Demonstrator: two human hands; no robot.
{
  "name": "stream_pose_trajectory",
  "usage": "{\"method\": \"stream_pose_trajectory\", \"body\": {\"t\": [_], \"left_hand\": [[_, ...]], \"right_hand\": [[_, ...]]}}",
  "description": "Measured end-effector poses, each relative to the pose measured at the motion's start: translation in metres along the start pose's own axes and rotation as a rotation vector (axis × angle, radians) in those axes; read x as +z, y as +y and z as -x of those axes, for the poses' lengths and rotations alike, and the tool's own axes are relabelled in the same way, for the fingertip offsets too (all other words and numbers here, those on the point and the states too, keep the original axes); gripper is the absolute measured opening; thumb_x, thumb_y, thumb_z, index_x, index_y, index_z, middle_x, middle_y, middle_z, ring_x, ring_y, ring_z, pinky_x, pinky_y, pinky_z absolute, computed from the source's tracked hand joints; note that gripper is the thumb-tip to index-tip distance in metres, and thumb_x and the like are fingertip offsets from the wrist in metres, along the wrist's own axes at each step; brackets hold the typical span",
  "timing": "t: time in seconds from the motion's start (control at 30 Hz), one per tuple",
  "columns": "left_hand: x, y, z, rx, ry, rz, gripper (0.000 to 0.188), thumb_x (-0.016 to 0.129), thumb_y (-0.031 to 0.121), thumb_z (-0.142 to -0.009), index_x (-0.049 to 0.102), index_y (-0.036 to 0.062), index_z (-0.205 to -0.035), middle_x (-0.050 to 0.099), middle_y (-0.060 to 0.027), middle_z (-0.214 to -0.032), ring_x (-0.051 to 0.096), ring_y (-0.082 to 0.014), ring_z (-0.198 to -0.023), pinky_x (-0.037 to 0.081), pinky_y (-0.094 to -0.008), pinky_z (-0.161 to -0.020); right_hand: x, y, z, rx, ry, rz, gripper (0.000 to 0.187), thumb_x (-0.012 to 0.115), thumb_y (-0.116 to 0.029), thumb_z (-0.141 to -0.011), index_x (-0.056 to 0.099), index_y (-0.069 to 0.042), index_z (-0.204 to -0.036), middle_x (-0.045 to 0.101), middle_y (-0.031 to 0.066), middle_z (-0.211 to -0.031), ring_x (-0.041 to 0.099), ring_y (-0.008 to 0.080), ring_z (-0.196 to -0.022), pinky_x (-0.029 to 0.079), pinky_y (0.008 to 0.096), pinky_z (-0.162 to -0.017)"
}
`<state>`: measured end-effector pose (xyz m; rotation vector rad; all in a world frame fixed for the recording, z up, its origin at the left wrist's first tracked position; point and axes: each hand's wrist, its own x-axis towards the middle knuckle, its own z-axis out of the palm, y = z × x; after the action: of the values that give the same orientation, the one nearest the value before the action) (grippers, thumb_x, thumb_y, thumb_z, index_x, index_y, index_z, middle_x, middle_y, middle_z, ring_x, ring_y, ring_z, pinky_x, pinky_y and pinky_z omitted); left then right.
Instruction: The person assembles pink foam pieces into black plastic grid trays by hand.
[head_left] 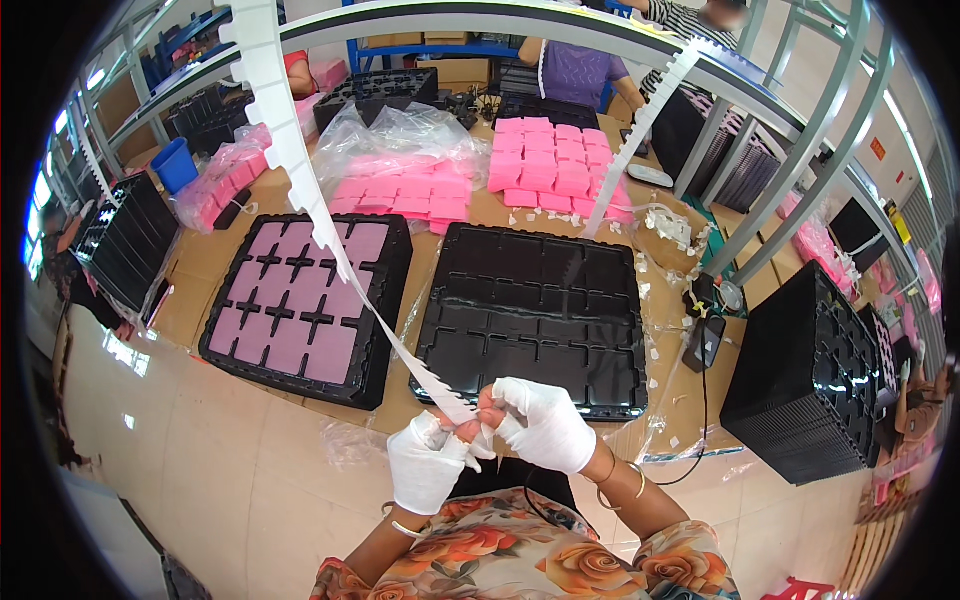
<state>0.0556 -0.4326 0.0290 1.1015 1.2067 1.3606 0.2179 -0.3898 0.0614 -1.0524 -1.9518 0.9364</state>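
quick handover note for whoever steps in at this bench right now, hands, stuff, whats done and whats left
Left hand and right hand, both in white gloves, pinch the lower end of a white notched strip that hangs from above.
Left black tray has pink pieces in all its slots; the right black tray has none.
Loose pink pieces lie stacked behind the trays, and a stack of black trays stands at right.
Left: the right tray is unfilled.

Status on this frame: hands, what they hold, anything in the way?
Left hand and right hand, both gloved, pinch the end of a white notched strip. Empty black tray just beyond. Nothing between hands and tray.
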Motion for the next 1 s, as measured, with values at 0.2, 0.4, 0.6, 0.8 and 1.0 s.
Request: {"method": "stream_pose_trajectory", "body": {"t": [0.2,0.4,0.6,0.8,1.0], "left_hand": [[-0.019,0.007,-0.021,0.343,0.071,-0.262,0.019,0.075,0.014,-0.08,0.064,-0.001,-0.084,0.064,-0.0035,-0.071,0.056,-0.0042,-0.062,0.045,-0.0217,-0.054],[-0.029,0.001,-0.025,0.271,0.324,-0.299,0.024,0.071,0.015,-0.084,0.057,-0.0002,-0.073,0.054,-0.0016,-0.061,0.045,-0.0051,-0.055,0.037,-0.0232,-0.049],[-0.052,-0.026,-0.01,0.17,0.424,-0.259,0.022,0.072,0.014,-0.083,0.056,0.0006,-0.074,0.056,-0.001,-0.064,0.046,-0.0051,-0.059,0.04,-0.0238,-0.052],[-0.053,-0.051,-0.003,0.091,0.377,-0.221,0.024,0.073,0.015,-0.082,0.057,0.0007,-0.071,0.055,-0.0004,-0.063,0.045,-0.0055,-0.059,0.04,-0.0238,-0.053],[-0.056,-0.047,-0.004,0.05,0.362,-0.215,0.023,0.073,0.015,-0.082,0.059,0.0005,-0.071,0.057,-0.0013,-0.063,0.046,-0.0062,-0.059,0.04,-0.0241,-0.053]], "right_hand": [[0.009,-0.005,-0.007,0.054,-0.144,-0.025,0.008,0.062,-0.007,-0.086,0.06,-0.003,-0.092,0.061,0.0096,-0.075,0.06,0.0176,-0.064,0.05,0.0273,-0.062],[0.017,-0.007,-0.022,-0.045,-0.115,0.087,0.005,0.059,-0.006,-0.087,0.057,-0.002,-0.089,0.059,0.0109,-0.071,0.06,0.0192,-0.066,0.05,0.029,-0.064],[0.005,0.045,-0.083,0.004,-0.367,0.419,0.004,0.056,-0.005,-0.082,0.056,-0.001,-0.084,0.063,0.0172,-0.078,0.062,0.0363,-0.072,0.049,0.0386,-0.064],[0.019,0.073,-0.118,0.023,-0.57,0.667,0.008,0.059,-0.01,-0.08,0.059,-0.002,-0.082,0.064,0.0195,-0.079,0.062,0.0392,-0.077,0.048,0.0439,-0.068],[0.026,0.073,-0.117,0.043,-0.582,0.719,0.015,0.065,-0.017,-0.081,0.061,-0.002,-0.083,0.065,0.0198,-0.081,0.063,0.0388,-0.08,0.05,0.0445,-0.071]]}}
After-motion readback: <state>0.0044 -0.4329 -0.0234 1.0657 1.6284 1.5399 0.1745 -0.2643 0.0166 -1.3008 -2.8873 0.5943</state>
